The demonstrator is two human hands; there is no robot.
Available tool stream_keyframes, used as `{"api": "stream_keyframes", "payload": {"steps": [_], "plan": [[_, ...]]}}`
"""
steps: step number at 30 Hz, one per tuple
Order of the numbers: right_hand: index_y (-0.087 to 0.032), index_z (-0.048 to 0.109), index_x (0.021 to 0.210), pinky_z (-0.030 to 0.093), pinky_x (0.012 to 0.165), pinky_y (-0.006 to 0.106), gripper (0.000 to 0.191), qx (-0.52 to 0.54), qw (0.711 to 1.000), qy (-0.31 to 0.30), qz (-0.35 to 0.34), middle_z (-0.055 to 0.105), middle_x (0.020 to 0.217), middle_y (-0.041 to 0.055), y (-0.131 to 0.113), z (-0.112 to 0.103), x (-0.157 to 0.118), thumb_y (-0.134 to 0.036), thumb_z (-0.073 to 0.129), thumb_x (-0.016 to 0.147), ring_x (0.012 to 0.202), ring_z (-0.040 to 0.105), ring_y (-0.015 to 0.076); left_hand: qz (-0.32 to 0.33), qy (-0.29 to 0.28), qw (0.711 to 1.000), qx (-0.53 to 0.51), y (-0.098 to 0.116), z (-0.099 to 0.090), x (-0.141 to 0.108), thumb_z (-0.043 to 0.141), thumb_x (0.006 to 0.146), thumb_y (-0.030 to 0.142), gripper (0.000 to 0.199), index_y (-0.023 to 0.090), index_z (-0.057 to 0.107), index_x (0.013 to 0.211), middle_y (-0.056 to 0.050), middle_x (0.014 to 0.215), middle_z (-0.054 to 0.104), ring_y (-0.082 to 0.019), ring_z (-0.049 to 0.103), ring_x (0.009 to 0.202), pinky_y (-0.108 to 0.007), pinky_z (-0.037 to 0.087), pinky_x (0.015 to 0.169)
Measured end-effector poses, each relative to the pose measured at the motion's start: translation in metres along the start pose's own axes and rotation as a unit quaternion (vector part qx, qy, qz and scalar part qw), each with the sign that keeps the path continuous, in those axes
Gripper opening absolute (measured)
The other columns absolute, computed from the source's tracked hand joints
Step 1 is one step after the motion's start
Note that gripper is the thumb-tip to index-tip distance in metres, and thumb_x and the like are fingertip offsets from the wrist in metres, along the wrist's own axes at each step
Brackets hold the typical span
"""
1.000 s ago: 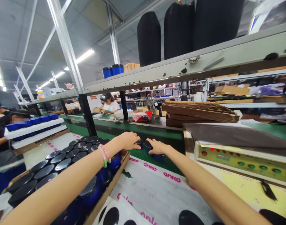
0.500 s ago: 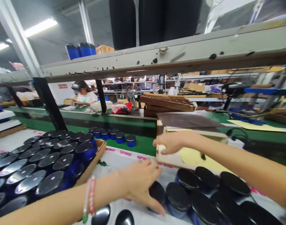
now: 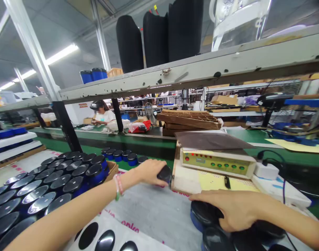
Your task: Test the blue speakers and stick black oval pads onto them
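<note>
Now | left fingers clamped on one jar | right fingers apart atop another jar

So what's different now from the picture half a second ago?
The left hand has moved away from the person, from the loose jars to the edge of the green belt, and now holds a black-lidded jar. The right hand has come down from over the control box onto the loose jars. The control box and the carton of jars look unchanged.

A fan stands behind the red bag.
</note>
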State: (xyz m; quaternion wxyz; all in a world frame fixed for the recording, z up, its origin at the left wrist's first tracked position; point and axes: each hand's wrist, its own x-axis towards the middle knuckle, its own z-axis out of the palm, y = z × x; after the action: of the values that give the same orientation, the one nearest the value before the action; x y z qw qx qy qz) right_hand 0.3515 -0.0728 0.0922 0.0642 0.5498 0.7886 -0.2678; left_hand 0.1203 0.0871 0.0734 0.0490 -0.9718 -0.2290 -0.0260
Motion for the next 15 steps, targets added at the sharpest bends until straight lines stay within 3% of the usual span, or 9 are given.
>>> {"api": "stream_keyframes", "payload": {"steps": [3,6,9,12,15], "plan": [[-0.028,0.031,0.142,0.038,0.097,0.047,0.088,-0.017,1.000,0.005,-0.010,0.044,0.139,0.0107,0.005,0.006,-0.001,-0.019,0.060,0.060,0.120,0.046,0.0350,0.003,-0.004,1.000,0.004,-0.034,0.004,0.034,0.058,0.070,0.064,0.072,0.016,0.045,0.121,-0.015,0.112,0.061,-0.033,0.059,0.101,-0.038,0.043,0.084],[-0.030,0.024,0.144,0.040,0.092,0.052,0.089,-0.072,0.995,0.045,-0.042,0.044,0.137,0.0129,0.009,0.015,0.001,-0.018,0.060,0.063,0.114,0.050,0.0367,0.012,-0.018,1.000,-0.004,-0.050,0.021,0.052,0.057,0.069,0.067,0.073,0.018,0.047,0.122,-0.013,0.114,0.062,-0.031,0.060,0.101,-0.034,0.043,0.083],[-0.032,0.022,0.144,0.044,0.085,0.052,0.089,-0.114,0.989,0.064,-0.070,0.048,0.131,0.0136,0.015,0.021,0.006,-0.019,0.062,0.066,0.103,0.056,0.0360,0.010,-0.030,0.999,-0.016,-0.061,0.037,0.053,0.054,0.068,0.071,0.077,0.019,0.046,0.125,-0.011,0.114,0.062,-0.029,0.061,0.100,-0.032,0.043,0.083],[-0.030,0.028,0.142,0.044,0.086,0.050,0.082,-0.117,0.988,0.069,-0.079,0.049,0.131,0.0137,0.020,0.024,0.010,-0.025,0.064,0.068,0.106,0.055,0.0362,-0.005,-0.027,0.999,-0.032,-0.071,0.044,0.047,0.055,0.065,0.073,0.082,0.022,0.044,0.129,-0.011,0.114,0.062,-0.029,0.060,0.101,-0.032,0.041,0.085],[-0.025,0.029,0.143,0.042,0.089,0.049,0.078,-0.103,0.989,0.074,-0.079,0.050,0.130,0.0147,0.022,0.027,0.010,-0.026,0.062,0.071,0.107,0.054,0.0354,-0.032,0.020,0.998,-0.052,-0.077,0.042,0.037,0.063,0.060,0.070,0.083,0.027,0.046,0.128,-0.010,0.114,0.061,-0.031,0.057,0.104,-0.037,0.038,0.090]]}}
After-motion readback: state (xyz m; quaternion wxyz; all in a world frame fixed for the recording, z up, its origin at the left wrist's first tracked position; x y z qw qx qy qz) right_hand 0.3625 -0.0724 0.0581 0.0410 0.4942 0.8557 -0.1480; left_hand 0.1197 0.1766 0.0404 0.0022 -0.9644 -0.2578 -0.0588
